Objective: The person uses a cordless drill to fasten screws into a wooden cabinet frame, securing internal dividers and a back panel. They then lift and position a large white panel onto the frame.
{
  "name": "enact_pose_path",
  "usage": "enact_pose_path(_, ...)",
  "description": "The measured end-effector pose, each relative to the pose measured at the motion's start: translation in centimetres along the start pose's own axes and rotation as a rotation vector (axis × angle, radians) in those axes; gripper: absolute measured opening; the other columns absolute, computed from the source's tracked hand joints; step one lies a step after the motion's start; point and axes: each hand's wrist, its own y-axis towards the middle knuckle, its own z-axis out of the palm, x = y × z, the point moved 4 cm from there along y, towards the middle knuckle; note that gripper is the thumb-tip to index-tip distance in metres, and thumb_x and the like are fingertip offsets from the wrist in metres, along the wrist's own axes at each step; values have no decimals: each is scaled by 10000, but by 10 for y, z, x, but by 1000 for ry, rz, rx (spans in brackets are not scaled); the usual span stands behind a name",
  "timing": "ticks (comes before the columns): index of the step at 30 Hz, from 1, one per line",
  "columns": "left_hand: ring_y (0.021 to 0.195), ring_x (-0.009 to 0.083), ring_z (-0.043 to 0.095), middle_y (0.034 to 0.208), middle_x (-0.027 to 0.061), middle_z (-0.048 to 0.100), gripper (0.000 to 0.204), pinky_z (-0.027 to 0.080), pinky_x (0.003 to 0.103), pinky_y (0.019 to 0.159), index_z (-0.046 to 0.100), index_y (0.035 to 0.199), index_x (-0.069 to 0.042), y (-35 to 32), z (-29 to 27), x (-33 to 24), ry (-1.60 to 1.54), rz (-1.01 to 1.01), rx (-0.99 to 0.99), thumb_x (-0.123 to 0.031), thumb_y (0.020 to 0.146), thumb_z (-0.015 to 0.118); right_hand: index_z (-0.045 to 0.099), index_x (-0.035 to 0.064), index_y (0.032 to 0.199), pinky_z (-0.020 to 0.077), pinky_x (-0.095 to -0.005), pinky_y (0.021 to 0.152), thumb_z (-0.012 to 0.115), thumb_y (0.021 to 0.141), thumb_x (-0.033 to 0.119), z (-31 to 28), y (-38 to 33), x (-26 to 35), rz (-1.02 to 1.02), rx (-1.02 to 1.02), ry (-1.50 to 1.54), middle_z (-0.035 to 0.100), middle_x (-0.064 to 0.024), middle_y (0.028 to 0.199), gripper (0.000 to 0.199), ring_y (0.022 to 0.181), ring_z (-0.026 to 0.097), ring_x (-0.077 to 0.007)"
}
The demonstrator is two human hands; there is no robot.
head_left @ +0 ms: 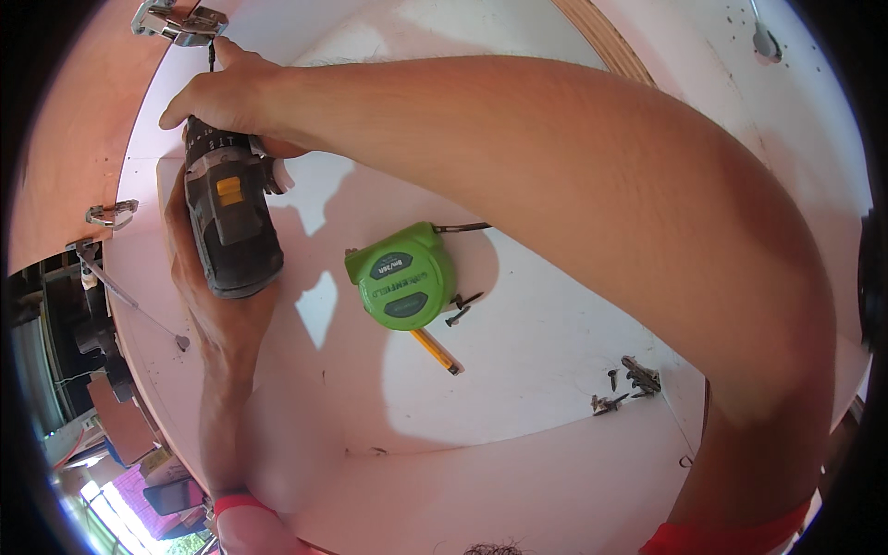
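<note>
A white cabinet panel (518, 444) fills most of the view and serves as the work surface, its far left edge meeting a brown wooden door (74, 139) that carries two metal hinges. The right hand (227, 92) reaches across from the right, its long forearm spanning the whole panel, and closes over the front end of a dark cordless drill (227, 217), apparently steadying it so the bit stays lined up on the upper hinge (176, 20) at the far left corner. The left hand (208, 296) comes up from the near left and wraps around the drill's grip from underneath, fingers curled tight, bearing the tool's weight. The lower hinge (113, 215) sits just left of the drill, untouched. Near the middle of the panel lies a green tape measure (404, 276), flat on its side within easy reach, covering part of a yellow pencil (437, 351) that pokes out toward the near side. Just right of the tape lie a few loose dark screws (462, 307), and a second scatter of screws (629, 387) rests farther right; none sits in any box or tray.
</note>
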Motion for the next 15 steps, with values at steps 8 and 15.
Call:
enact_pose_path(8,1085,289,700,1210,184,670,806,546,398,954,359,1526,-27,-3,3,6,33,-41,23,13,810,727,196,33,1569,609,-468,869,798,782,132,0,0,0,-1,-50,-88,596,-222,1198,995,1057,668,-315)
enact_pose_path(15,1077,274,699,1185,165,680,788,549,385,948,379,1514,-48,0,3,2,-4,-26,28,12,809,725,141,55,1620,627,-457,731,779,795,123,1,-7,1,6,-112,-28,625,-222,1145,1046,918,706,-314)
